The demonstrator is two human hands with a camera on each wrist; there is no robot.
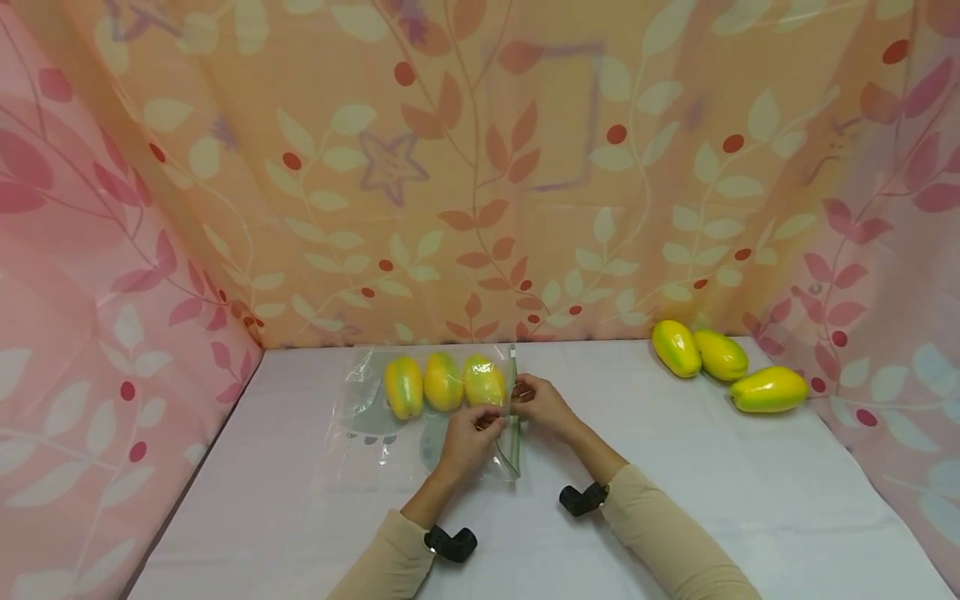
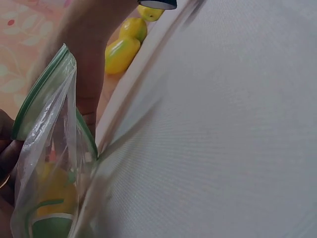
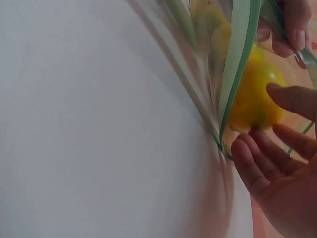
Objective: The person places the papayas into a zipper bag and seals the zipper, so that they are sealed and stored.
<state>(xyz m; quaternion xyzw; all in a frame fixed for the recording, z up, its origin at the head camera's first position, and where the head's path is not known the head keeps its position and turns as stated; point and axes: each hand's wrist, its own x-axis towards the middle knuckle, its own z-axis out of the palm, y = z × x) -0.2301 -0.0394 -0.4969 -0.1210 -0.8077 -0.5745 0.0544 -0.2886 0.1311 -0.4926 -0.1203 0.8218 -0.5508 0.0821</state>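
Note:
A clear zip bag [image 1: 352,454] with a green-edged mouth lies on the table, three yellow-green fruits [image 1: 443,382], mango- or papaya-like, in a row inside it. My left hand [image 1: 468,442] pinches the near side of the bag close to its mouth. At the mouth is my right hand [image 1: 542,402]. Its thumb and fingers stand apart in the right wrist view, beside the nearest fruit [image 3: 257,99]; whether they touch it, I cannot tell. The green zip strip [image 3: 241,64] gapes there. In the left wrist view, the bag [image 2: 47,148] hides most of the left fingers.
Three more such fruits, one in front [image 1: 769,390], lie at the table's back right, by the patterned curtain [image 1: 570,250]. The table [image 1: 637,433] has a white cloth. Dark wrist cameras [image 1: 452,546] sit on both wrists.

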